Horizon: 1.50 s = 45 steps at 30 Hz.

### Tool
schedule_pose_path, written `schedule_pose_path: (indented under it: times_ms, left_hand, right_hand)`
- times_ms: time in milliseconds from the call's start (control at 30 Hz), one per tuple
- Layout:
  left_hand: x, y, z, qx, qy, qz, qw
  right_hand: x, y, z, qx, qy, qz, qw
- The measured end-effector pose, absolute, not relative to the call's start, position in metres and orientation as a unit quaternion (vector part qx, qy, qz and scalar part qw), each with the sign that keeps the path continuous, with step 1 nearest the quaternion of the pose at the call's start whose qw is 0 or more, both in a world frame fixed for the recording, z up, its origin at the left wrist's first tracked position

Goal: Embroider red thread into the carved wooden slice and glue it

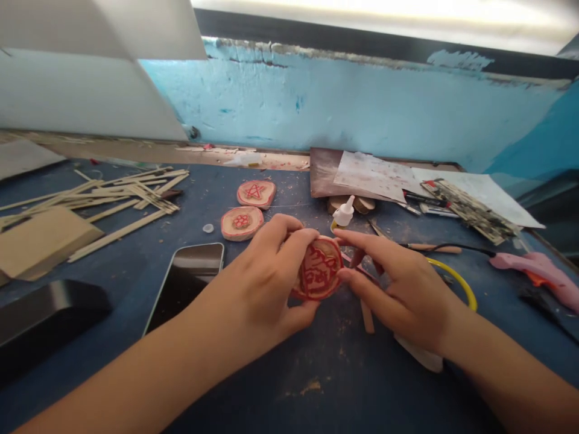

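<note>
A round wood slice (321, 268) with a raised red design and a red rim is held up over the middle of the table. My left hand (265, 277) is closed around its left side, fingers on top and thumb below. The thumb and index finger of my right hand (402, 289) grip its right edge. Behind my left hand lie two more wood slices, one with a red star (256, 192) and one with a red flower (241, 222). A white-nozzled glue bottle (344, 214) stands just beyond the held slice, its lower part partly hidden.
Thin wooden sticks (113, 196) and a tan block (43, 241) lie at left, near a black object (49, 319). A phone (185, 274) is partly under my left arm. At right are a pink glue gun (538, 271), a yellow ring (459, 280) and papers (371, 175).
</note>
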<state>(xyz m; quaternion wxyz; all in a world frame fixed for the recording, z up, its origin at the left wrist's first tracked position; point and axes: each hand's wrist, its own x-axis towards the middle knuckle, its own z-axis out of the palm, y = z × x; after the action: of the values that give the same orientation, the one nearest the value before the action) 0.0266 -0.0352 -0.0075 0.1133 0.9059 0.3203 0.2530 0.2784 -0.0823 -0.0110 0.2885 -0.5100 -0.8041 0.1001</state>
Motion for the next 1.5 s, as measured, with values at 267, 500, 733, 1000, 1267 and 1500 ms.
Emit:
schedule_pose_path:
  times_ms: [267,500,733,1000,1267,1500]
  left_hand:
    - [0.027,-0.041,-0.001,0.89,0.294,0.341,0.069]
    - [0.025,-0.042,0.004,0.886,0.306,0.342,0.069]
    - [0.016,-0.021,-0.002,0.892,0.336,0.291,0.079]
    - [0.015,-0.004,-0.016,0.89,0.391,0.183,0.149]
    - [0.018,-0.003,-0.022,0.893,0.392,0.192,0.113]
    - [0.01,0.008,-0.024,0.873,0.443,0.185,0.083]
  right_hand:
    - [0.269,-0.095,-0.003,-0.521,-0.767,0.114,0.356]
    - [0.271,-0.097,-0.001,-0.518,-0.761,0.135,0.367]
    - [0.278,-0.086,-0.008,-0.549,-0.745,0.114,0.361]
    - [0.277,-0.078,-0.012,-0.521,-0.78,0.158,0.307]
    - [0.266,-0.083,-0.023,-0.473,-0.801,0.22,0.296]
    - [0.263,-0.086,-0.027,-0.47,-0.791,0.248,0.303]
